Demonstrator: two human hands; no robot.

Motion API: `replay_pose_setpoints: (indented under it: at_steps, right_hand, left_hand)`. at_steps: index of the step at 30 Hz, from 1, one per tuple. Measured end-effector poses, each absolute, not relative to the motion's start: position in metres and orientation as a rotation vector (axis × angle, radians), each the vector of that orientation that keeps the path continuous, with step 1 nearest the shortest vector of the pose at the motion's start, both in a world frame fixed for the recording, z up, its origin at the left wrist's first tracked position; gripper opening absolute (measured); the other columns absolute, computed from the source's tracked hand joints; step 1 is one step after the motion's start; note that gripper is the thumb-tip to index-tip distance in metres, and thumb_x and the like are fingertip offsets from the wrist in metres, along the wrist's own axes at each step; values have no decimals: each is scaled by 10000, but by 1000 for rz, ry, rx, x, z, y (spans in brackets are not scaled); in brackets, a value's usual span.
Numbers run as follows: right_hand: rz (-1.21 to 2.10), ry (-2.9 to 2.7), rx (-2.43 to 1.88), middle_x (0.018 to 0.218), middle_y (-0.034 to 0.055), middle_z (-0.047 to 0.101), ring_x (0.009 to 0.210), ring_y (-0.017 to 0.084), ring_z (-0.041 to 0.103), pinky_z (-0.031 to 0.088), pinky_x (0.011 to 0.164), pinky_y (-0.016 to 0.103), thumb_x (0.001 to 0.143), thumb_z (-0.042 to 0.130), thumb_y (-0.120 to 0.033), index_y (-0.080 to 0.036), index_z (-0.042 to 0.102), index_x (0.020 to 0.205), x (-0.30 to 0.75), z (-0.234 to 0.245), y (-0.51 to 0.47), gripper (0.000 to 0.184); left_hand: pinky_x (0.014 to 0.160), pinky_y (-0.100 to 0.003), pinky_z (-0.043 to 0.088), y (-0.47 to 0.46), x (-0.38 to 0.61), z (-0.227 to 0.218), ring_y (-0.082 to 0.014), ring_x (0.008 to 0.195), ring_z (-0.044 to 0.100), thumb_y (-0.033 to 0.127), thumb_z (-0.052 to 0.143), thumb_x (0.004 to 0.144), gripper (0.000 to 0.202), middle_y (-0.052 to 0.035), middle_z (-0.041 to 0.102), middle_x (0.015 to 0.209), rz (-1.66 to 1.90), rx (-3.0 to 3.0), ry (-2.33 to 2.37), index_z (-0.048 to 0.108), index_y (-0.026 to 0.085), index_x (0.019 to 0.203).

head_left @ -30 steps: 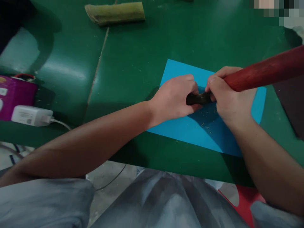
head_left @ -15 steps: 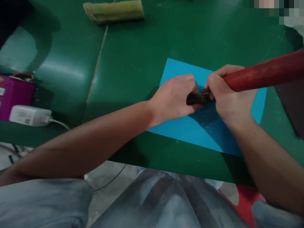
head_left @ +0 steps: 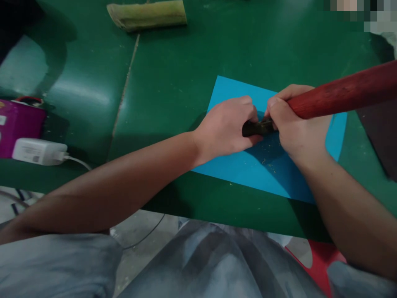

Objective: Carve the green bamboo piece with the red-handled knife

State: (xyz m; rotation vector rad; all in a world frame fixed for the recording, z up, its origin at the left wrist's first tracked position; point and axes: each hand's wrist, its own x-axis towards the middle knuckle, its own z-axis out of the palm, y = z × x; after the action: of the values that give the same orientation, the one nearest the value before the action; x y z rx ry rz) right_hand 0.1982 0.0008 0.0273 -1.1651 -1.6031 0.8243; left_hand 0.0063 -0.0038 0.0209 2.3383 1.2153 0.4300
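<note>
While the left hand, seen from the head, curls its fingers round a dark piece, the right hand grips the left end of a red rod that slants out of view at the right. Both are above a blue sheet sprinkled with small shavings on the green table, with a yellow-green bamboo piece at the far left and a white charger just beside a purple box at the left
</note>
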Motion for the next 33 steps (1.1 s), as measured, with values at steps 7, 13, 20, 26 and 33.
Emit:
replay_pose_setpoints:
  at_steps: [7, 13, 20, 26, 33]
  right_hand:
    - [863, -1571, -1217, 640, -25, 578, 660, 209, 619, 574, 717, 406, 911, 772, -176, -301, 628, 669, 200, 31, 1, 308]
    - [817, -1548, -1195, 612, -34, 585, 615, 191, 580, 581, 714, 392, 887, 751, -184, -314, 645, 676, 196, 29, 0, 270]
    - [835, -1570, -1137, 660, -33, 611, 679, 197, 641, 599, 756, 397, 908, 727, -228, -302, 652, 706, 197, 27, 0, 227]
    - [821, -1599, -1144, 655, -29, 602, 673, 197, 628, 601, 752, 393, 914, 744, -173, -300, 642, 695, 198, 29, 1, 274]
    - [882, -1588, -1203, 669, -6, 603, 701, 228, 646, 597, 754, 432, 932, 805, -216, -300, 610, 670, 199, 28, 4, 337]
  left_hand:
    - [854, -384, 556, -3, 8, 19, -255, 992, 704, 353, 785, 945, 190, -78, 706, 1047, 456, 2356, 1201, 733, 187, 1021]
    - [827, -380, 531, -3, 9, 21, -259, 989, 696, 338, 779, 935, 190, -81, 697, 1022, 430, 2356, 1220, 737, 172, 1015]
    - [836, -364, 525, -4, 8, 21, -241, 989, 686, 378, 767, 952, 203, -59, 683, 985, 436, 2347, 1224, 734, 191, 1026]
    - [848, -383, 534, -3, 8, 19, -258, 992, 687, 357, 777, 928, 182, -66, 679, 997, 454, 2353, 1220, 722, 201, 1005]
    - [777, -381, 510, -4, 9, 20, -266, 946, 691, 366, 786, 911, 199, -83, 693, 993, 447, 2354, 1234, 726, 203, 1008]
